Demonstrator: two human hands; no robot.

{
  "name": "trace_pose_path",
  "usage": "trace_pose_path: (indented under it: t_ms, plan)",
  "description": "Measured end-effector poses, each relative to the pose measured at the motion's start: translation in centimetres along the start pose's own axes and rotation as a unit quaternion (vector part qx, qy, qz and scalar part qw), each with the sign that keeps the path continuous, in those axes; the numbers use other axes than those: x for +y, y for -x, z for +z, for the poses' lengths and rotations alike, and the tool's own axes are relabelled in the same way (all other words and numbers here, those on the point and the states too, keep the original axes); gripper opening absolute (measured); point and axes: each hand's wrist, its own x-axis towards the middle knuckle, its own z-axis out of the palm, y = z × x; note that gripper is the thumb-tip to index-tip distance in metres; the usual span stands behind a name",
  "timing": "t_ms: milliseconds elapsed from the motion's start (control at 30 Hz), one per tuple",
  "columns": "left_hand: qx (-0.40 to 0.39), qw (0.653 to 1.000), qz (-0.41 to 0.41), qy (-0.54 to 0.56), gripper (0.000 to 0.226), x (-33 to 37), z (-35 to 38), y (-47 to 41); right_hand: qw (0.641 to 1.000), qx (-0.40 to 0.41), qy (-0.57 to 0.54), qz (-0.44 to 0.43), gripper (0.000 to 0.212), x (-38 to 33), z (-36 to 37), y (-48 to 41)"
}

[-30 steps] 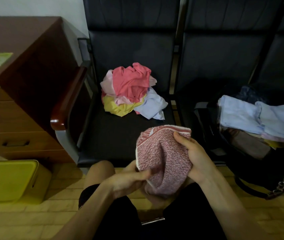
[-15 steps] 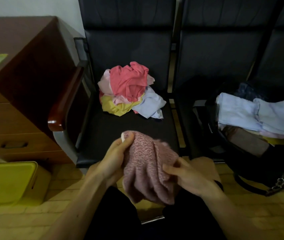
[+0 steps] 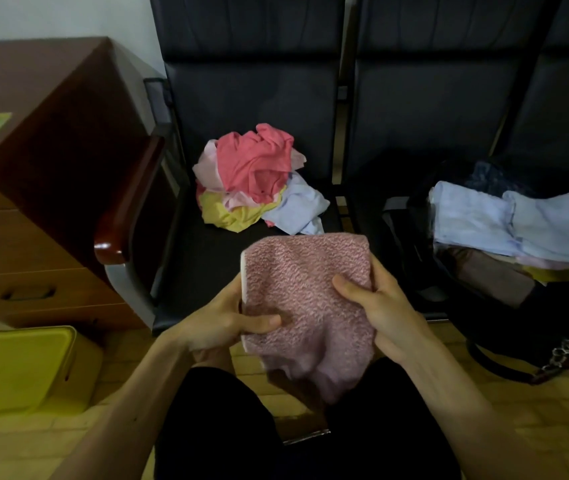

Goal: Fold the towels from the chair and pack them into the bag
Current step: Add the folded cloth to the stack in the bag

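Towel work, mid-fold: the pink towel (image 3: 305, 299) is up over the lap, just short of the chair (image 3: 206, 265) seat. The left hand (image 3: 217, 323) grips its left edge and the right hand (image 3: 383, 313) its right, fingers (image 3: 348, 285) curled round the cloth. Its long axis runs away from the person, neat fold far, loose end drooping near. Best bet, I'd say: hold the edges level, bring that loose end up to the fold, then across to the bag (image 3: 504, 327).

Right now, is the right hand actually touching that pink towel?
Touching. The head view shows the right hand gripping the pink towel at its right edge, with the thumb pressed across its front.
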Motion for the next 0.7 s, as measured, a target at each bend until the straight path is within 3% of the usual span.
trace_pose_path:
  t_ms: [200,267,333,400,433,567,700]
  plan:
    - [0.022,0.999,-0.014,-0.023,0.063,0.8,0.0,-1.1,0.99,0.088,-0.055,0.098,0.036,-2.1,0.3,-0.8]
    - [0.097,0.995,-0.026,0.004,0.06,1.4,0.1,-1.7,0.977,0.116,-0.074,0.16,0.04,-2.3,0.0,-1.0]
    - [0.175,0.984,-0.014,0.022,0.055,1.7,0.2,-2.3,0.978,0.094,-0.069,0.176,0.064,-2.3,0.0,-0.9]
    - [0.189,0.98,0.023,0.06,0.051,2.1,0.3,-2.6,0.99,0.051,0.029,0.131,0.104,-2.2,-0.2,-0.6]
    - [0.184,0.98,0.047,0.065,0.045,2.5,0.3,-2.5,0.992,0.022,0.079,0.097,0.11,-2.3,-0.2,-0.2]
    - [0.173,0.976,0.132,-0.019,0.031,4.4,-0.1,-1.6,0.983,-0.034,0.173,-0.048,0.078,-4.2,0.1,-0.2]
    - [0.199,0.946,0.217,-0.136,0.034,6.4,-0.6,-0.8,0.963,-0.047,0.248,-0.095,0.067,-7.0,1.0,-1.2]
